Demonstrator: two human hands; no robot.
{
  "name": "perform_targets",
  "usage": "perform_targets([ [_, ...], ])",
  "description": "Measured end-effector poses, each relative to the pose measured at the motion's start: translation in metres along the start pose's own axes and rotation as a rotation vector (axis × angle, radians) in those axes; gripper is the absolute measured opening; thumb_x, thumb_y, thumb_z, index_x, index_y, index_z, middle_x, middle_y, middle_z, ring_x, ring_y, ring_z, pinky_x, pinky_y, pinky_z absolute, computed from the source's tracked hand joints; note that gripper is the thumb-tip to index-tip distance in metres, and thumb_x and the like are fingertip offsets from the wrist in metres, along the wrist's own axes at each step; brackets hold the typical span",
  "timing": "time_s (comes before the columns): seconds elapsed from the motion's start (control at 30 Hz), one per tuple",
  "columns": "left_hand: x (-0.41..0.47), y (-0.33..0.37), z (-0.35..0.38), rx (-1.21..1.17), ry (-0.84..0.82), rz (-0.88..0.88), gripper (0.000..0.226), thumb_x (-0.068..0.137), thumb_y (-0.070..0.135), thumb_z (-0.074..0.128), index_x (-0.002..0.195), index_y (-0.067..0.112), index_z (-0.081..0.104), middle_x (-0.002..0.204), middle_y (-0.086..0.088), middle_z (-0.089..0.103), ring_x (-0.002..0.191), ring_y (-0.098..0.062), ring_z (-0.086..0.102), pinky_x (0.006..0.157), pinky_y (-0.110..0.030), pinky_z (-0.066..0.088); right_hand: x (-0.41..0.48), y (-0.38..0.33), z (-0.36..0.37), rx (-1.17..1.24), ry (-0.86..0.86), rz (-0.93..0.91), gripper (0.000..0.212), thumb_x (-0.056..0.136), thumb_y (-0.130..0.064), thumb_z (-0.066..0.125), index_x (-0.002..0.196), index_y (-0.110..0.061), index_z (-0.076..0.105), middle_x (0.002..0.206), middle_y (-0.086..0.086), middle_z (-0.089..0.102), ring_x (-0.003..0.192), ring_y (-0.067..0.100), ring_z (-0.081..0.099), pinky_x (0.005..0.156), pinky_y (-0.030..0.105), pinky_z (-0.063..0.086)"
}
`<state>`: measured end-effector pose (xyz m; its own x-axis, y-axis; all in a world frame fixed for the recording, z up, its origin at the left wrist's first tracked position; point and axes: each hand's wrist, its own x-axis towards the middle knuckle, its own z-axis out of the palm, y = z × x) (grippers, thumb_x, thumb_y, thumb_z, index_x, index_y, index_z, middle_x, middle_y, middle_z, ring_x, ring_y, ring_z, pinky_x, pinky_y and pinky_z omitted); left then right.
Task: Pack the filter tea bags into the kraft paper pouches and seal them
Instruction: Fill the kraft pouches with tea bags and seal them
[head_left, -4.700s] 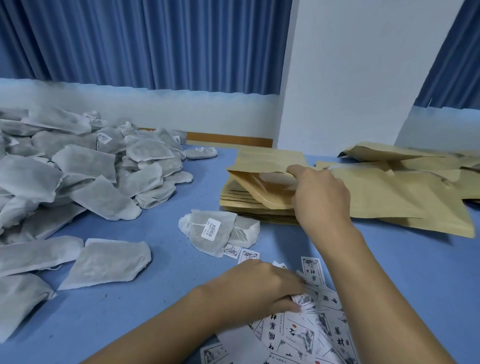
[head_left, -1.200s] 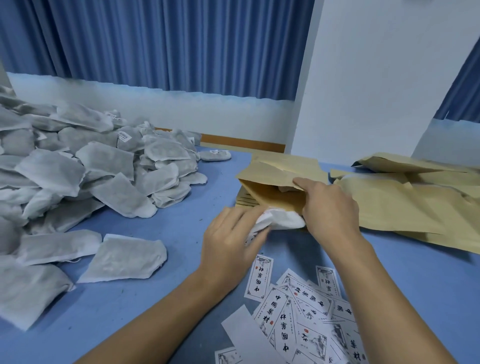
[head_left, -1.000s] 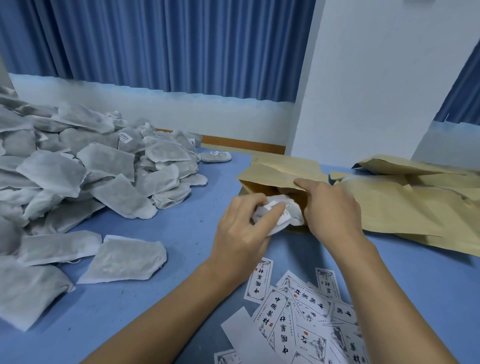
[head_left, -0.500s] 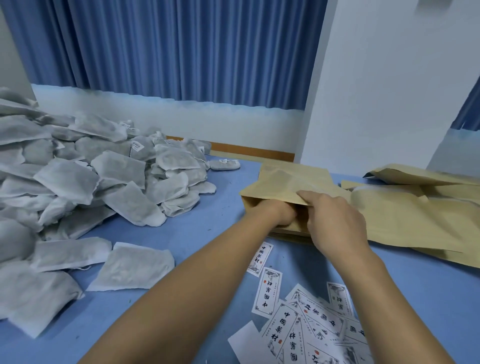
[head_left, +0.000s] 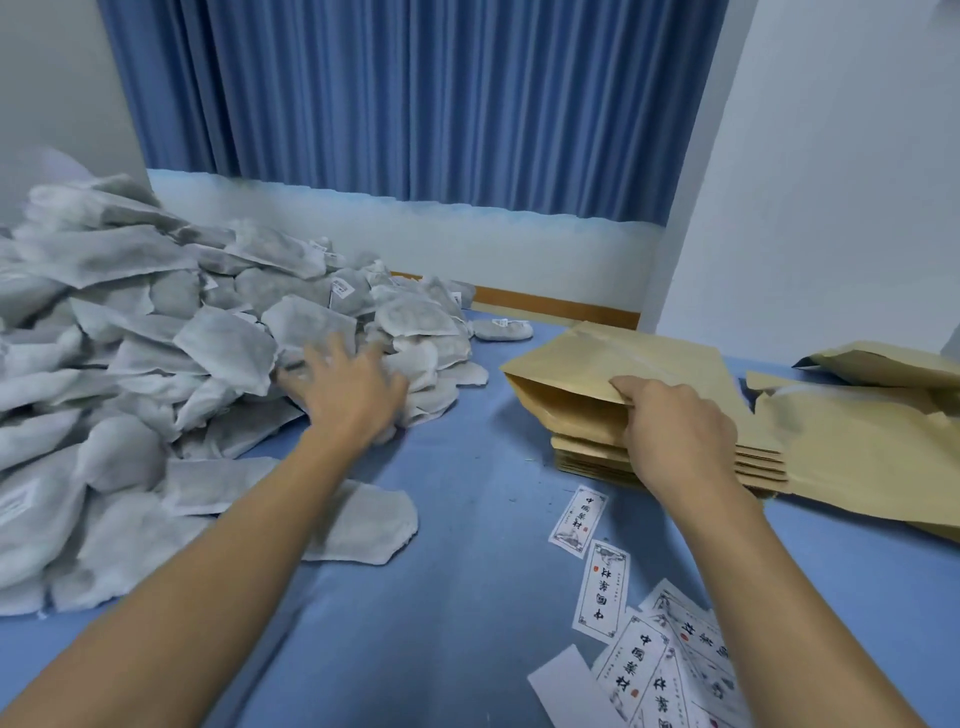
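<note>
A big heap of grey-white filter tea bags (head_left: 156, 364) covers the left of the blue table. My left hand (head_left: 348, 387) is spread open over the heap's right edge, fingers straight and blurred, holding nothing. A kraft paper pouch (head_left: 597, 358) lies on a stack of flat pouches (head_left: 587, 457) at centre right, its mouth gaping to the left. My right hand (head_left: 670, 426) pinches the pouch's upper lip, thumb on top, keeping it open. The inside of the pouch is in shadow.
More kraft pouches (head_left: 857, 441) lie scattered at the right. Printed paper labels (head_left: 649, 660) are strewn near the front right. A single tea bag (head_left: 363, 525) lies under my left forearm. A white pillar (head_left: 831, 182) and blue curtain (head_left: 415, 104) stand behind the table.
My left hand pushed a tea bag into the pouch, came out with nothing in it and swung left to the heap. My right hand kept hold of the pouch's lip.
</note>
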<state>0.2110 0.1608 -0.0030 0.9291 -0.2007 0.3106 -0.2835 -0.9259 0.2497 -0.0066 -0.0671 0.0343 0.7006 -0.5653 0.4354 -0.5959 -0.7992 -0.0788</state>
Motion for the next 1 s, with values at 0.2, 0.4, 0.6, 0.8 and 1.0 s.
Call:
perform_targets([
  [0.2, 0.001, -0.007, 0.048, -0.026, -0.3, -0.095, 0.054, 0.091, 0.063, 0.028, 0.134, 0.038, 0.049, 0.146, -0.019, 0.041, 0.137, -0.039, 0.032, 0.107, -0.059, 0.026, 0.004, -0.013, 0.015, 0.04, -0.032, 0.023, 0.058, 0.088, -0.006, 0.047, 0.126, -0.047, 0.059, 0.093, 0.005, 0.066, 0.074, 0.03, 0.049, 0.064, 0.033, 0.035],
  [0.4, -0.027, 0.045, 0.051, -0.493, -0.25, 0.261, 0.024, 0.092, 0.027, 0.053, 0.074, 0.013, 0.057, 0.081, -0.01, 0.061, 0.085, -0.031, 0.057, 0.072, -0.038, 0.047, 0.003, -0.01, 0.025, 0.09, -0.05, 0.023, 0.052, 0.091, -0.007, 0.048, 0.123, -0.046, 0.062, 0.09, 0.0, 0.065, 0.086, 0.027, 0.055, 0.074, 0.036, 0.033],
  [0.6, -0.027, 0.059, 0.015, -0.452, 0.353, 0.554, 0.03, 0.092, 0.036, 0.048, 0.088, 0.019, 0.072, 0.1, 0.002, 0.069, 0.093, -0.021, 0.061, 0.076, -0.034, 0.051, 0.002, 0.002, 0.024, 0.191, -0.082, 0.082, 0.052, 0.096, -0.011, 0.045, 0.126, -0.05, 0.06, 0.084, -0.003, 0.055, 0.081, 0.023, 0.044, 0.078, 0.038, 0.033],
  [0.8, 0.07, -0.019, -0.057, 0.141, 0.23, 0.061, 0.057, 0.086, 0.062, 0.037, 0.129, 0.033, 0.06, 0.156, -0.013, 0.034, 0.146, -0.042, 0.023, 0.107, -0.079, -0.005, -0.001, -0.001, 0.022, 0.158, -0.129, 0.087, 0.052, 0.098, -0.013, 0.044, 0.133, -0.049, 0.057, 0.091, 0.001, 0.061, 0.091, 0.028, 0.054, 0.084, 0.04, 0.042],
  [1.0, 0.079, -0.062, -0.01, 0.056, -0.217, -0.186, 0.077, 0.083, 0.073, 0.043, 0.145, 0.029, 0.031, 0.154, -0.038, 0.017, 0.147, -0.051, 0.002, 0.115, -0.066, 0.016, 0.004, -0.002, 0.022, 0.138, -0.158, 0.118, 0.051, 0.099, -0.015, 0.042, 0.133, -0.049, 0.057, 0.108, 0.006, 0.069, 0.086, 0.028, 0.05, 0.084, 0.041, 0.044],
])
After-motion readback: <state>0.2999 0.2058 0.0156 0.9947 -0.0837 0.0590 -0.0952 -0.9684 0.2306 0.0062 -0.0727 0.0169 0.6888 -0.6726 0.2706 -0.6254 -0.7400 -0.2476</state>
